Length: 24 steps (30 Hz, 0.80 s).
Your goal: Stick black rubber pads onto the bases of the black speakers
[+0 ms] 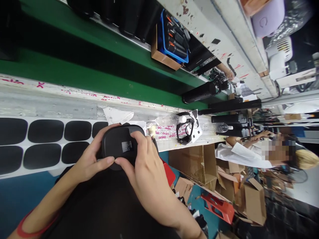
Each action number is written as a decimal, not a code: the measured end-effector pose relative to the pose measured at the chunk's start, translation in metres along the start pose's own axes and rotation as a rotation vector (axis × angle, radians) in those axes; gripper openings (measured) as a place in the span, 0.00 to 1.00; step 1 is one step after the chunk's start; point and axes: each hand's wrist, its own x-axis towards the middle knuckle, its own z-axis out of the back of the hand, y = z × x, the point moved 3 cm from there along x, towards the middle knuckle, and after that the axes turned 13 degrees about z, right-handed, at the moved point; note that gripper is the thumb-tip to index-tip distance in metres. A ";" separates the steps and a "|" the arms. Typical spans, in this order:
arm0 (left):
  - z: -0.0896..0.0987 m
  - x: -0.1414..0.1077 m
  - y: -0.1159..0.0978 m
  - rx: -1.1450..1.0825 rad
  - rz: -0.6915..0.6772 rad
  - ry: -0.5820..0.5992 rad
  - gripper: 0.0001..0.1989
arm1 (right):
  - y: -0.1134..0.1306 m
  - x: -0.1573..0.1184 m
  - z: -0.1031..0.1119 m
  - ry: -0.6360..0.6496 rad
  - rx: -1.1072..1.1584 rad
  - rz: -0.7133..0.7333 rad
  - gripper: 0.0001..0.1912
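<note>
Both my hands grip a rounded black plastic housing (pixel 119 144) with a small grey label (pixel 127 145) on its face. My left hand (pixel 88 157), with a red band at the wrist, cups its left side. My right hand (pixel 143 162) wraps its right side, fingers across the top edge and thumb underneath. The underside of the housing is hidden by my fingers. Just beyond them lies a white strip (pixel 47 171) carrying rows of flat black rounded pads (pixel 45 131).
A green conveyor belt (pixel 99 71) runs past a scuffed bench edge, holding long black cylinders (pixel 230 105), plastic bottles (pixel 166 120) and a black strap. A blue tool tray (pixel 173 41) sits in cardboard. A white-sleeved co-worker (pixel 245 151) works opposite, beside cardboard boxes (pixel 193 164).
</note>
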 end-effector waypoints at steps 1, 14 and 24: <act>0.000 0.000 -0.001 0.002 -0.010 -0.003 0.38 | 0.001 0.001 0.001 0.011 0.002 -0.007 0.28; 0.007 0.000 0.003 -0.028 0.097 -0.126 0.39 | -0.044 -0.001 0.006 0.037 0.150 -0.151 0.59; -0.017 -0.012 -0.027 -0.015 0.352 -0.260 0.28 | -0.063 -0.006 -0.030 0.017 0.989 -0.204 0.38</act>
